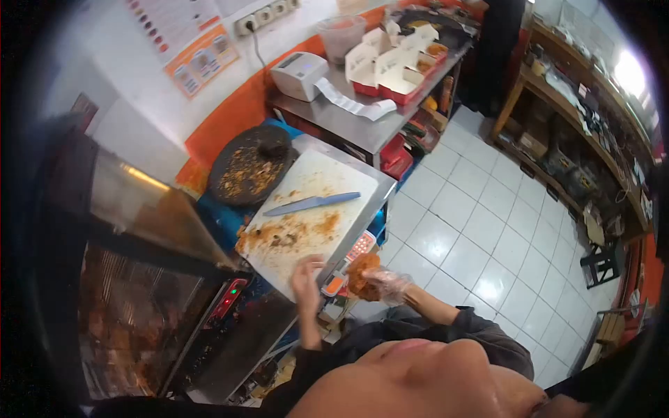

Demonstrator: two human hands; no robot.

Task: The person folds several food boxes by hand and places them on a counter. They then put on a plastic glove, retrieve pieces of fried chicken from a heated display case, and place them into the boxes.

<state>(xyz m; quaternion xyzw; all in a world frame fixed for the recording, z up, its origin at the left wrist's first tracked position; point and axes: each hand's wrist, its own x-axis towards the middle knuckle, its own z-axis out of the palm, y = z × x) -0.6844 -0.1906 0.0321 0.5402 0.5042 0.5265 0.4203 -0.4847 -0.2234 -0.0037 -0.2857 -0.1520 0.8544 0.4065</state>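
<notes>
My right hand (391, 286) wears a clear plastic glove and grips a piece of fried chicken (363, 276), held off the front edge of the counter. My left hand (306, 284) is bare, its fingers loosely apart with nothing between them, at the near corner of the white cutting board (320, 174). Orange-brown crumbs and smears cover much of the board's near half. Across it lies a blue knife (312, 203), handle to the right. Beyond the board's left side sits a dark stone mortar (240, 174) with crumbly remains and a dark pestle inside.
A glass-fronted heated cabinet (132, 306) stands close on my left. Farther along the counter are a white receipt printer (300, 75) with a paper strip and open red-and-white food boxes (394, 80). Below the board's edge is an orange-and-white device (336, 284). Wooden shelves (578, 125) line the right.
</notes>
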